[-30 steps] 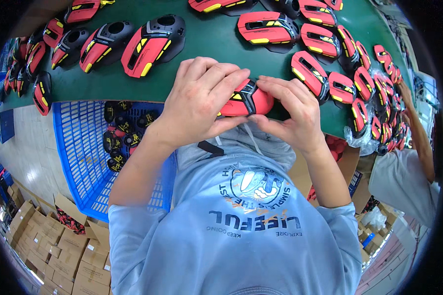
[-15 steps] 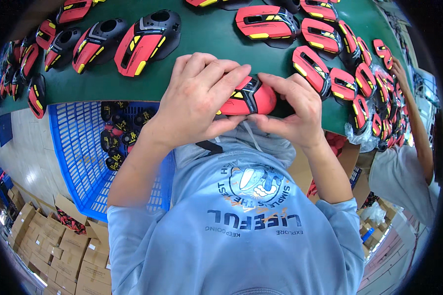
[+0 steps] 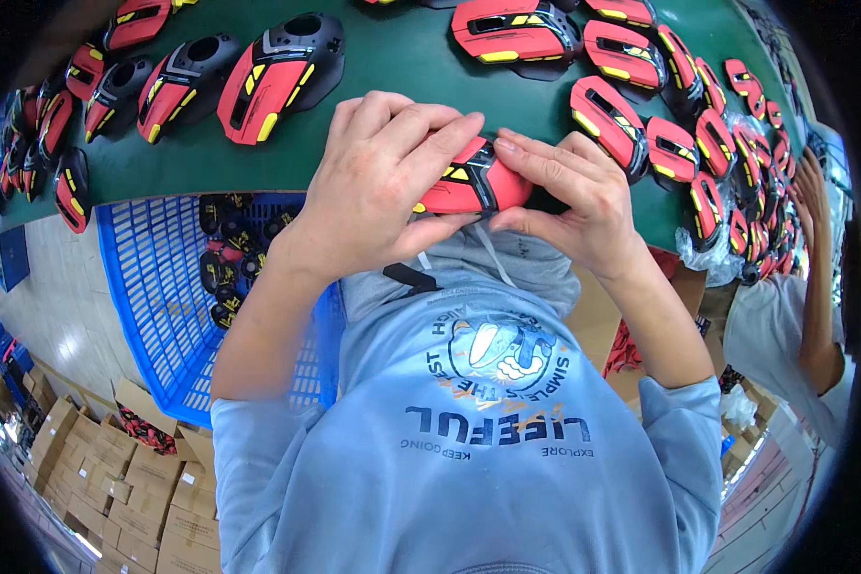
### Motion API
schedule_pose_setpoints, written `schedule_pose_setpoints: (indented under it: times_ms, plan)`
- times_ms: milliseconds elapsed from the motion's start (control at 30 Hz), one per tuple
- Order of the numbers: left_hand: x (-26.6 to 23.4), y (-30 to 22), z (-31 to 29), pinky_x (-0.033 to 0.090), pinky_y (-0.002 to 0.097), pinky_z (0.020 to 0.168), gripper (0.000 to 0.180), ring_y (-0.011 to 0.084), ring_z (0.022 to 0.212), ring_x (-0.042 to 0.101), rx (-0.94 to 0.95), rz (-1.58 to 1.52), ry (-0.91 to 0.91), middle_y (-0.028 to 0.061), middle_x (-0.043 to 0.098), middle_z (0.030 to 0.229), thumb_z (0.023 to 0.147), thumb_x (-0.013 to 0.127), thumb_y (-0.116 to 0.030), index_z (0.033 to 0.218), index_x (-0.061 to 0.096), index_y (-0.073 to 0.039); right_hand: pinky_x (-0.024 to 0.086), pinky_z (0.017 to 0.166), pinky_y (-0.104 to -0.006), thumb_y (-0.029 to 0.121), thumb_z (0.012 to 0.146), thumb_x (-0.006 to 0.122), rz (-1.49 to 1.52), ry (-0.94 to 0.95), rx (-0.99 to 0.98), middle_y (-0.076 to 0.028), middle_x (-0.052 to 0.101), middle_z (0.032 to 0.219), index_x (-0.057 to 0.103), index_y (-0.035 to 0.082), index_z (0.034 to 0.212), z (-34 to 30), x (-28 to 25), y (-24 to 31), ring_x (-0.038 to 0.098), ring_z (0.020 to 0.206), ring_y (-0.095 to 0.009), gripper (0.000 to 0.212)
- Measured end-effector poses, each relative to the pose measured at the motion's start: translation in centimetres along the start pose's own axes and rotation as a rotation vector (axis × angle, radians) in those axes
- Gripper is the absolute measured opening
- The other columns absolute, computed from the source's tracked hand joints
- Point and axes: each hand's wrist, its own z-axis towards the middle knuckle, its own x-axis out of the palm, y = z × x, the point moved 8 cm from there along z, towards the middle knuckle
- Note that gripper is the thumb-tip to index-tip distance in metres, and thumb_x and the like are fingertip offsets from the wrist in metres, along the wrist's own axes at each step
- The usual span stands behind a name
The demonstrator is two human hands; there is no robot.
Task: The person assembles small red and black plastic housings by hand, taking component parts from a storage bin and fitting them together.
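Between my two hands is a red plastic shell (image 3: 509, 187), rounded at its right end, with black bands and yellow marks. My left hand (image 3: 373, 182) grips it from the left, fingers over the top and thumb underneath, hiding much of that side. On the right end, my right hand (image 3: 574, 196) pinches it, fingertips at the upper black band and thumb near its lower edge. The shell is at the near edge of the green table (image 3: 402, 57), in front of my body.
Similar shells (image 3: 282, 81) lie at the left, and more (image 3: 612, 124) crowd the right beside clear plastic wrap (image 3: 708, 256). A blue basket (image 3: 148, 316) with black-and-yellow parts stands below left. Cardboard boxes (image 3: 129, 497) are stacked lower left. Another person's arm (image 3: 818, 277) is at far right.
My right fingers have shifted left over the shell's black band, and the right thumb has moved. The shell is slightly turned. At far right, the other person's hand has drawn back from the shells.
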Motion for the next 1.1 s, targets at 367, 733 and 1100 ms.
schedule_pose_setpoints:
  times_ms: [367, 733, 1100]
  plan:
    - [0.2, -0.2, 0.0, 0.042, 0.0455, 0.099, 0.082, 0.0327, 0.112, 0.056, 0.019, 0.045, 0.026, 0.0112, 0.063, 0.129, 0.071, 0.087, -0.038, 0.142, 0.062, -0.006, 0.056, 0.071, -0.0351, 0.035, 0.072, 0.091, -0.015, -0.012, -0.005, -0.007, 0.078, 0.116, 0.073, 0.011, 0.131, -0.4, 0.2, 0.3, 0.065, 0.072, -0.023, 0.066]
    - [0.6, -0.7, 0.8, 0.041, 0.0461, 0.099, 0.077, 0.0332, 0.114, 0.055, 0.041, 0.086, 0.047, 0.0104, 0.063, 0.131, 0.073, 0.086, -0.039, 0.139, 0.062, -0.006, 0.060, 0.075, -0.0377, 0.036, 0.078, 0.088, 0.081, 0.048, 0.025, -0.010, 0.078, 0.100, 0.072, 0.010, 0.125, 0.2, -0.4, -1.0, 0.076, 0.086, -0.029, 0.056]
    - [0.8, -0.5, 3.1, 0.045, 0.0459, 0.097, 0.068, 0.0333, 0.109, 0.057, -0.010, 0.121, -0.022, 0.0105, 0.065, 0.126, 0.075, 0.087, -0.042, 0.133, 0.066, -0.012, 0.059, 0.078, -0.0382, 0.027, 0.088, 0.080, 0.013, 0.004, 0.002, -0.011, 0.073, 0.112, 0.073, 0.007, 0.129, 0.6, -2.2, -1.3, 0.072, 0.092, -0.030, 0.046]
